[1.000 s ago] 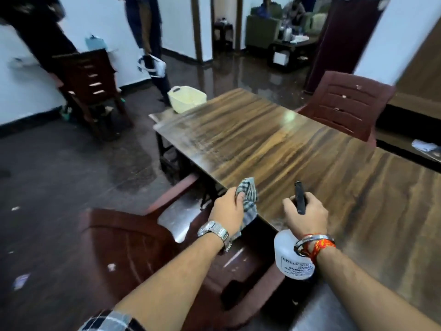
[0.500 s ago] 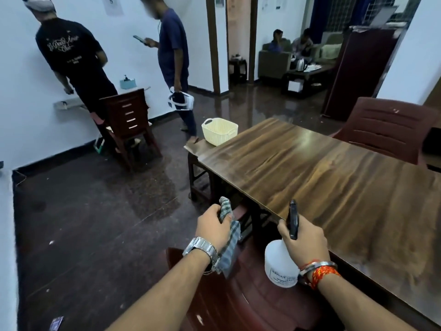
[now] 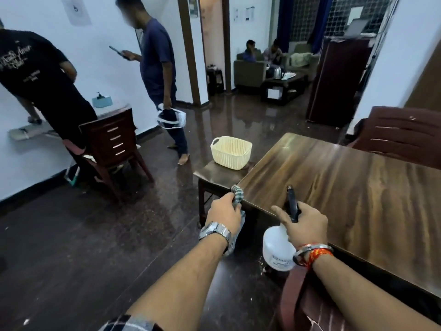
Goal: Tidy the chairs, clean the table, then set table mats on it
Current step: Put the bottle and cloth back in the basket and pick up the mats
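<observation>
Evidently the cleaning step is in hand — the left hand (image 3: 224, 212) keeps a closed grip on the checked cloth (image 3: 237, 194), the right hand (image 3: 304, 224) a closed grip on the spray bottle (image 3: 278, 250), the table (image 3: 346, 187) just ahead — next comes spraying its top.

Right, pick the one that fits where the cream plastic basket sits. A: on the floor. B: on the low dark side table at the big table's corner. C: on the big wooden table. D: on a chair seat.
B: the cream plastic basket rests on the low dark side table, just off the corner of the big wooden table.
</observation>
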The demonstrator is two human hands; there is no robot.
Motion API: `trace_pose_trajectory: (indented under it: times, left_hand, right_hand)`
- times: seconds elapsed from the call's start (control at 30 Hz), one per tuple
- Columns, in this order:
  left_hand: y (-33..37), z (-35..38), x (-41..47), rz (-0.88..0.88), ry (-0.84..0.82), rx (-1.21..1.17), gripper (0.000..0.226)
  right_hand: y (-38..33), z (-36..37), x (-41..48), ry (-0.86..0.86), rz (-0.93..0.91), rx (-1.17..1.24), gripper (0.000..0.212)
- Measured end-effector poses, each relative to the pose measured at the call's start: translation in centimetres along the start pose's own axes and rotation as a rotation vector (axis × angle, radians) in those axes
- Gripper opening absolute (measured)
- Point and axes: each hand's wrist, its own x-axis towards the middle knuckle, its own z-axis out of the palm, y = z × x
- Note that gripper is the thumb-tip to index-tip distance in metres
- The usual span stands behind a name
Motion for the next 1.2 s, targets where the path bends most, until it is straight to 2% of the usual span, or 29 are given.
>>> trace_pose_trajectory:
  times: [0.23, 0.33, 0.57, 0.8, 1.07, 1.2]
  left_hand:
    - [-3.2, -1.7, 14.3, 0.048, -0.003, 0.067, 0.013]
    - [-4.6, -2.3, 21.0, 0.022, -0.007, 0.056, 0.013]
    - [-7.3, -2.4, 36.9, -0.060, 0.008, -0.057, 0.011]
    - [-11.6, 2.4, 53.7, -0.031, -0.107, -0.044, 0.009]
    - [-12.1, 8.5, 69.6, 0.048, -0.242, -0.019, 0.004]
    - [-12.5, 12.0, 74.6, 0.051, -0.294, 0.005, 0.006]
  right_hand:
    - [-5.3, 9.8, 11.1, 0.052, -0.007, 0.012, 0.042]
    - [-7.1, 13.6, 16.1, 0.092, 0.005, 0.015, 0.044]
    - [-11.0, 22.4, 28.2, 0.136, 0.069, 0.048, 0.029]
    - [-10.2, 33.0, 39.2, 0.145, 0.235, 0.010, 0.022]
    - [-8.3, 40.9, 50.9, 0.138, 0.389, -0.018, 0.013]
    - [-6.1, 43.7, 56.1, 0.126, 0.450, -0.043, 0.021]
